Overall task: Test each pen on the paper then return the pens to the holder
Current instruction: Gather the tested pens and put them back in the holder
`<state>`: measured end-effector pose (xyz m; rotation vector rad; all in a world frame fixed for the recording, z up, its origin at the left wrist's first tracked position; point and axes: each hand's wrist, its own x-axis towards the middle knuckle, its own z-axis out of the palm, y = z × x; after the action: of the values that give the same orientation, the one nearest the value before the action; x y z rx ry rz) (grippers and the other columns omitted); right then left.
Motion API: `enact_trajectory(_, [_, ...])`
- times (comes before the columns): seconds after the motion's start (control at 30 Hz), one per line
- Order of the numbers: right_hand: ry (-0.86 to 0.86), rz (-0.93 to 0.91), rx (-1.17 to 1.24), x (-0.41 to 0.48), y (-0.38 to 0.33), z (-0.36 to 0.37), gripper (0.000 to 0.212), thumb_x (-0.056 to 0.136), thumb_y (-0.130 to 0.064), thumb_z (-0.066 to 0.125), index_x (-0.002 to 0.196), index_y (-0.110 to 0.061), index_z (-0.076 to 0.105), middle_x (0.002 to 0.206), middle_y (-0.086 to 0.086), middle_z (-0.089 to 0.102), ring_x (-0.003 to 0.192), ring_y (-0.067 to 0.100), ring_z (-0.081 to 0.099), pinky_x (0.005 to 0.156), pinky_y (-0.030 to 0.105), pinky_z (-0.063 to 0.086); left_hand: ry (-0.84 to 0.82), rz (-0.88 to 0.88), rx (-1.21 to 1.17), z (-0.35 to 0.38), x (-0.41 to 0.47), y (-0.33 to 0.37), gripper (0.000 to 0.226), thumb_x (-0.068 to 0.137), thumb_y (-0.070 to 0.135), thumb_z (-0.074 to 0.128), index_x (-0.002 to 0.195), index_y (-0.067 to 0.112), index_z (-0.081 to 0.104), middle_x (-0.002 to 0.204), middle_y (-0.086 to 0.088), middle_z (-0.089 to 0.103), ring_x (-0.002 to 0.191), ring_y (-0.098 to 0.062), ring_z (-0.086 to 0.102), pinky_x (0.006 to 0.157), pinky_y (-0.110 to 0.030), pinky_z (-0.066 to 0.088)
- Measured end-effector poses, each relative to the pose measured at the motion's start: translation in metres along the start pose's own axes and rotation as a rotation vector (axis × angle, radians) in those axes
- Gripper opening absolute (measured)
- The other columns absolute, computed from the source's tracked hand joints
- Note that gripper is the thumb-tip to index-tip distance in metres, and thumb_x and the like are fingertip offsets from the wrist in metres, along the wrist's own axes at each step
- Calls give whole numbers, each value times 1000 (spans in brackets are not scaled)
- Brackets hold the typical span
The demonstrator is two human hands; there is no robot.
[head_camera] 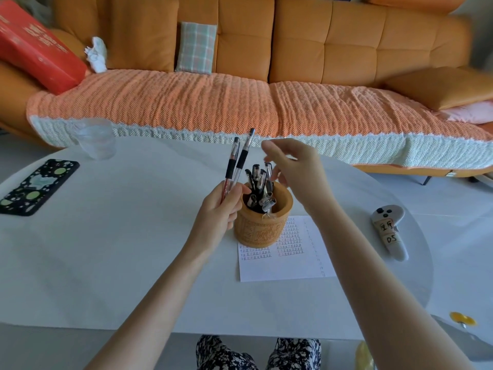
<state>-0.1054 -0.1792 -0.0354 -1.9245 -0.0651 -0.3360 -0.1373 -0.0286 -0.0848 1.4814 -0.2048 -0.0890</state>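
Step in hand, by judgement: gathering pens from the holder [262, 228] for testing; no pen touches the paper [282, 265]. The left hand [217, 209], just left of the holder, is clamped on two pens [237, 161] held upright. The right hand [296, 169] hovers over the holder's mouth, fingers curled near the pens standing in it [257, 182]; blur prevents telling whether it grips one. The holder stands on the paper's far left corner, on the desk [120, 249]. The next move calls for a clean pinch on one pen, a straight lift clear of the holder, then a stroke on bare paper on the near side of the holder.
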Motion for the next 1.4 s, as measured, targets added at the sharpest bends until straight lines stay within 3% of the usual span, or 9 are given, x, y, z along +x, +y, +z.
enact_trajectory(0.2, [-77, 56, 155, -1, -12, 16, 13, 91, -12, 63, 97, -1, 60, 66, 5, 63, 37, 4, 50, 40, 16, 37, -20, -9, -3, 1, -1, -2, 24, 99, 24, 38, 88, 21, 59, 62, 1, 23, 49, -7, 19, 47, -25, 11])
enact_trajectory(0.37, [71, 22, 281, -1, -13, 12, 6, 90, -5, 56, 93, -2, 51, 80, 15, 57, 44, 8, 57, 40, 22, 39, 90, 57, 83, -2, 0, -5, 24, 99, 24, 35, 106, 22, 58, 78, 8, 53, 64, 2, 48, 55, -14, 37])
enact_trajectory(0.5, [166, -65, 271, 2, -16, 7, 6, 90, -2, 53, 92, -5, 49, 79, 13, 55, 49, 9, 57, 44, 22, 42, 177, 52, 151, -8, 0, -10, 24, 99, 27, 36, 109, 30, 58, 100, 13, 57, 83, 0, 52, 64, -7, 41])
enact_trajectory(0.63, [199, -119, 244, 4, -15, 5, 12, 89, -2, 54, 85, -11, 47, 80, 5, 55, 51, 9, 59, 47, 24, 43, 232, 45, 129, -13, 0, -12, 23, 99, 24, 38, 103, 26, 61, 89, 9, 55, 74, -2, 50, 61, -11, 40])
enact_trajectory(0.8, [-68, -26, -94, 3, 6, 11, 8, 89, -14, 63, 92, -9, 58, 88, 2, 65, 58, 9, 66, 49, 11, 40, 179, 43, 28, -8, -2, -11, 25, 99, 17, 40, 82, 12, 57, 67, 5, 52, 54, -6, 44, 47, -15, 32])
enact_trajectory(0.9, [-65, -26, -184, 2, 9, 10, 21, 85, -24, 70, 101, -11, 64, 93, 2, 68, 69, 16, 69, 63, 21, 52, 127, 44, 15, -2, -4, -4, 26, 99, 16, 40, 77, 9, 51, 57, 11, 50, 47, -4, 41, 43, -14, 29])
enact_trajectory(1.03, [-31, -57, -55, -1, -5, 4, 21, 88, -24, 67, 103, -11, 65, 80, -4, 64, 50, 4, 59, 49, 15, 41, 71, 51, -17, 1, -5, 5, 24, 98, 17, 41, 79, 5, 49, 55, 8, 46, 45, -4, 37, 42, -12, 29])
enact_trajectory(1.23, [-243, -18, 186, -11, -22, 8, 21, 87, -18, 68, 104, -5, 65, 75, 3, 67, 45, 4, 54, 45, 19, 41, -54, 54, 61, 5, -2, 7, 25, 97, 24, 42, 77, 15, 52, 55, 10, 42, 48, -7, 32, 44, -15, 26])
enact_trajectory(1.4, [-46, -6, 362, -9, -16, -4, 6, 91, -4, 58, 94, 1, 56, 70, 10, 58, 47, 13, 51, 42, 21, 38, 29, 125, 229, 4, -2, 7, 19, 84, 43, 54, 86, 24, 58, 74, 15, 59, 71, -2, 52, 62, -11, 38])
